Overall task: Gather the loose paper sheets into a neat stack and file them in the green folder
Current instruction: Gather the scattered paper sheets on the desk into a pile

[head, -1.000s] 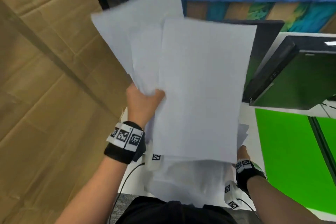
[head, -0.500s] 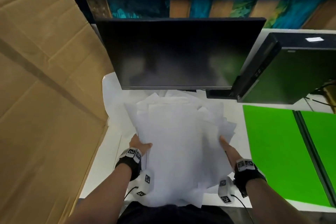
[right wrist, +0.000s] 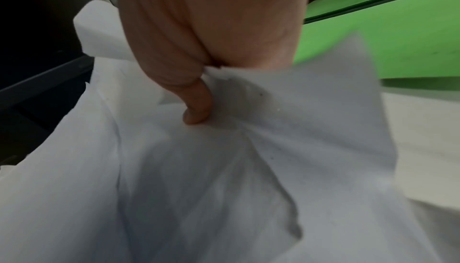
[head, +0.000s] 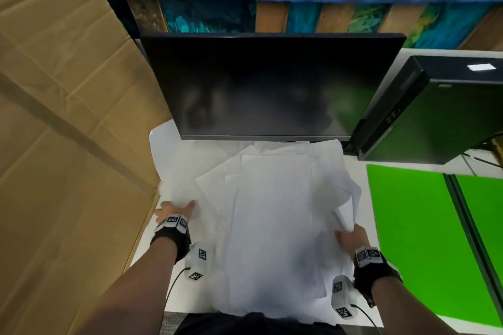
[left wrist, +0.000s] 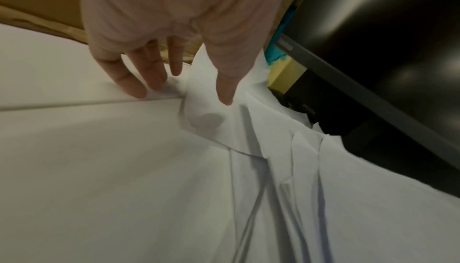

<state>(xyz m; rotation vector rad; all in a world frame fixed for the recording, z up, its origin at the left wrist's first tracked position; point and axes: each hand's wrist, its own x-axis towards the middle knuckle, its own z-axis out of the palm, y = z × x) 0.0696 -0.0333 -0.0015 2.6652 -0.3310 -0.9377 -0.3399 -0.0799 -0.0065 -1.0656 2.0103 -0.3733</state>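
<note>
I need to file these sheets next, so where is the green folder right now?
In the head view the green folder lies open on the white desk, right of the paper pile, beside the right hand, below the black computer case.

Two hands, one green folder, one monitor, many paper sheets

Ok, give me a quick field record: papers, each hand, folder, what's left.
papers: messy pile on the desk, edges unaligned
left hand: fingers spread, thumb on a sheet at the pile's left edge
right hand: pinching sheets at the pile's right edge
folder: green, open flat, right of the pile
left to do: squaring and filing
</note>
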